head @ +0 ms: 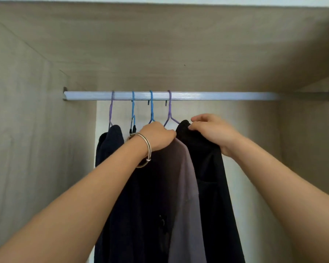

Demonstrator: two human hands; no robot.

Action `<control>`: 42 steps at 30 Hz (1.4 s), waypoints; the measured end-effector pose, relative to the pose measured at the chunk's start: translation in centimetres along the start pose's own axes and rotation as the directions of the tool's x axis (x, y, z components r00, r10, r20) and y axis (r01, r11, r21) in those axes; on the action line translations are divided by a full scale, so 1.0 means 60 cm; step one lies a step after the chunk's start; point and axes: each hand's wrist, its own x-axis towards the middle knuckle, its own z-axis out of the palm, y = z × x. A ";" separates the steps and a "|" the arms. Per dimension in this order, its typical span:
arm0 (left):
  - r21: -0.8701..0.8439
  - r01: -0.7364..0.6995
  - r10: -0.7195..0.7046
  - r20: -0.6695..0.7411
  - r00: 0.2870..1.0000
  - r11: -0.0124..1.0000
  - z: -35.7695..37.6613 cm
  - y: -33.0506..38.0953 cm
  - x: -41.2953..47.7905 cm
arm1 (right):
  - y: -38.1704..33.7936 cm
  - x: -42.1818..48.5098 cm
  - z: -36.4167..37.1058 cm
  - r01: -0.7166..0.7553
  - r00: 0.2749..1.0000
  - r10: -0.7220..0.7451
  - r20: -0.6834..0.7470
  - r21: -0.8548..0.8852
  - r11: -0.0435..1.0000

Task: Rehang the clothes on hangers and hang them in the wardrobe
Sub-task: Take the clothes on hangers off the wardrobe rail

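Several hangers hang on the silver wardrobe rail (207, 96). The rightmost purple hanger (169, 111) carries a black garment (207, 168). My right hand (213, 130) pinches this black garment at its right shoulder. My left hand (157, 136), with a metal bangle on its wrist, is closed on fabric at the left side of the same hanger, over a mauve garment (180, 177). A blue hanger (151, 109) hangs just left of it. A navy garment (110, 143) hangs on the leftmost purple hanger (111, 109).
Another blue hanger (133, 111) hangs between the navy garment and my left hand. The wardrobe's left wall (27, 130) and right wall (311, 139) enclose the space. The rail's right half carries nothing.
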 end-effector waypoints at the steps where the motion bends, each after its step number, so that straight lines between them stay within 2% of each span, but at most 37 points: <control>1: -0.036 0.034 -0.034 0.012 0.999 0.999 0.001 0.001 0.013 | -0.001 0.009 0.003 -0.006 1.000 0.006 0.003 -0.023 1.000; 4: -0.145 0.111 -0.112 0.000 0.994 0.983 0.004 0.003 0.049 | -0.004 0.036 0.013 -0.014 0.998 0.017 0.055 -0.048 0.999; 7: -0.261 0.158 -0.170 -0.024 0.985 0.952 0.010 -0.001 0.080 | -0.006 0.065 0.030 -0.064 0.991 0.059 0.120 0.036 0.997; 10: -0.437 0.218 -0.254 -0.023 0.967 0.872 0.013 -0.010 0.103 | -0.005 0.090 0.043 -0.125 0.984 0.108 0.142 0.118 0.985; 14: -0.415 0.192 -0.253 -0.095 0.963 0.889 0.004 -0.030 0.131 | -0.012 0.118 0.060 -0.179 0.976 0.162 0.144 0.112 0.977; 17: -0.420 0.163 -0.241 -0.140 0.960 0.893 -0.009 -0.044 0.139 | -0.017 0.137 0.075 -0.144 0.986 0.135 0.095 0.100 0.985; 22: -0.441 0.076 -0.165 -0.168 0.972 0.894 -0.050 -0.039 0.141 | -0.044 0.133 0.089 -0.090 0.996 0.087 0.025 0.300 0.950; 27: -0.433 -0.022 -0.078 -0.212 0.974 0.901 -0.088 -0.051 0.109 | -0.057 0.102 0.115 -0.079 0.997 0.066 0.046 0.473 0.877; 30: -0.420 -0.039 -0.047 -0.191 0.980 0.907 -0.094 -0.075 0.066 | -0.053 0.068 0.141 -0.106 0.993 0.067 0.094 0.528 0.842; 33: -0.515 -0.006 -0.102 -0.180 0.978 0.857 -0.108 -0.096 0.019 | -0.042 0.029 0.171 -0.155 0.983 0.069 0.170 0.566 0.810; 35: -0.440 0.035 -0.123 -0.175 0.977 0.897 -0.116 -0.107 -0.018 | -0.034 -0.002 0.193 -0.194 0.964 0.036 0.263 0.606 0.771; 37: -0.366 0.073 -0.141 -0.164 0.976 0.928 -0.118 -0.121 -0.064 | -0.025 -0.036 0.212 -0.201 0.933 -0.052 0.355 0.638 0.744; 39: -0.365 0.115 -0.180 -0.150 0.972 0.924 -0.116 -0.136 -0.118 | -0.015 -0.076 0.227 -0.185 0.893 -0.156 0.423 0.659 0.729; 42: -0.333 0.197 -0.260 -0.156 0.953 0.922 -0.115 -0.154 -0.218 | 0.000 -0.147 0.241 -0.248 0.793 -0.249 0.556 0.667 0.702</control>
